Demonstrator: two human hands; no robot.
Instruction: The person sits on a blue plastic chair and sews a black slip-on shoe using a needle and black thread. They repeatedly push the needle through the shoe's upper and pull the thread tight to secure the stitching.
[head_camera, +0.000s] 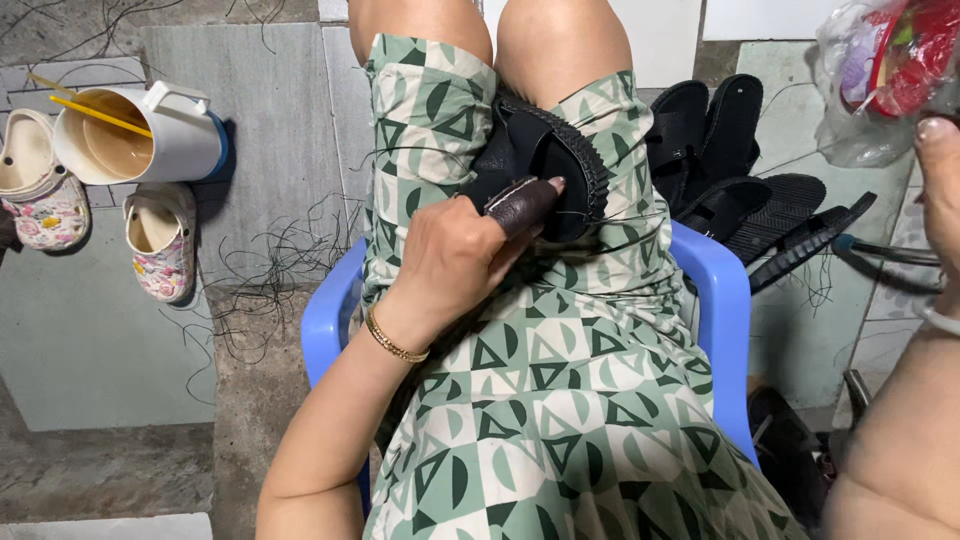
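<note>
Hands first: my left hand (455, 255) sits at the centre of the frame, pressed down on a black sandal (545, 170) that lies on my lap between the knees, a dark leather thimble (522, 205) over the forefinger. It grips the sandal's near edge. My right hand (940, 190) is raised at the right edge of the frame, mostly cut off, so I cannot tell whether it is closed on anything; a thin dark thread (885, 250) runs just beside it.

Judging by what lies about, the work is partway: a heap of black sandals (740, 190) waits right of the blue plastic chair (715, 290), and loose thread ends (270, 270) litter the floor at left. Whether the sandal on my lap is nearly finished I cannot see. Upper left stands a white jug (150, 135) beside small patterned clogs (160, 240).
</note>
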